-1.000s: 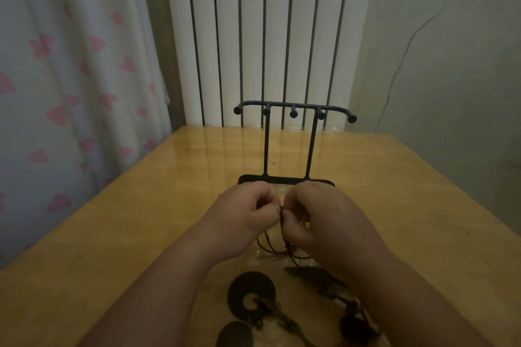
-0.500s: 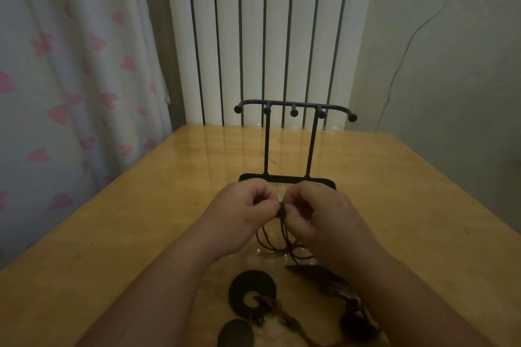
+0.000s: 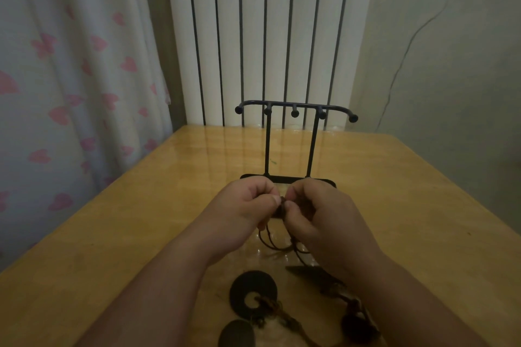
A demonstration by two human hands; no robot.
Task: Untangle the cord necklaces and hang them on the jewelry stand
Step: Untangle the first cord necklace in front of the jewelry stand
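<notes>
At the centre of the head view, the left hand and the right hand are held fingertip to fingertip above the wooden table. Both are curled, and a dark knot of the cord necklaces is pinched between them. Loops of cord are seen hanging from that pinch to the tabletop. Toward the lower edge, a ring pendant, an oval pendant and a round pendant are laid on the table. Just behind the hands the black jewelry stand is set upright, its pegs bare. Behind it a white radiator is seen, and at the left a heart-printed curtain
</notes>
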